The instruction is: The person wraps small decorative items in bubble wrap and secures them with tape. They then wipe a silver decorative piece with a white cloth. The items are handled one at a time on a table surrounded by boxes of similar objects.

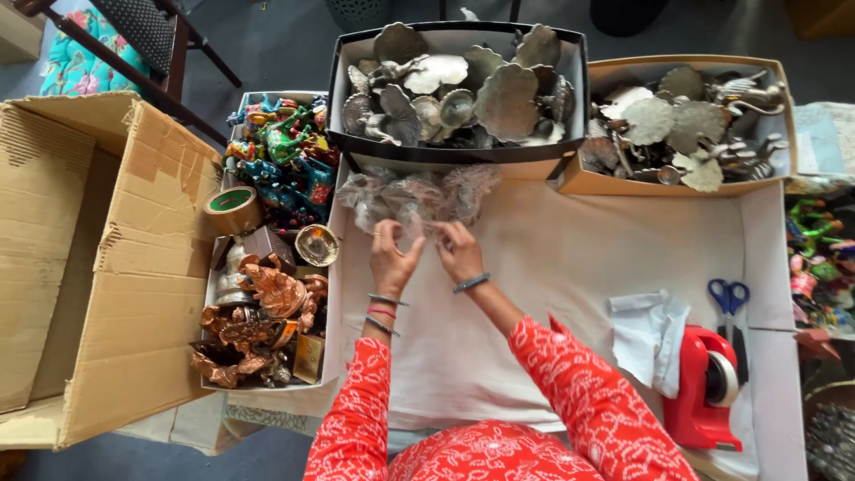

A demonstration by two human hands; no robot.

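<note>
Both hands (426, 254) – pinching clear wrap (414, 198)

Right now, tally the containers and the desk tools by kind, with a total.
Boxes of metal pieces: 2
Boxes of figurines: 2
Large cardboard box: 1
Tape roll: 1
Red tape dispenser: 1
Blue-handled scissors: 1
Total: 8

Seen from above, the left hand (392, 256) and right hand (459, 250) pinched a bubble-wrapped bundle (414, 198) on a white table (570, 258). Beyond them sat boxes of metal ornaments (463, 89); left, copper figurines (263, 312); right, a red tape dispenser (704, 387) and blue scissors (728, 298).
</note>
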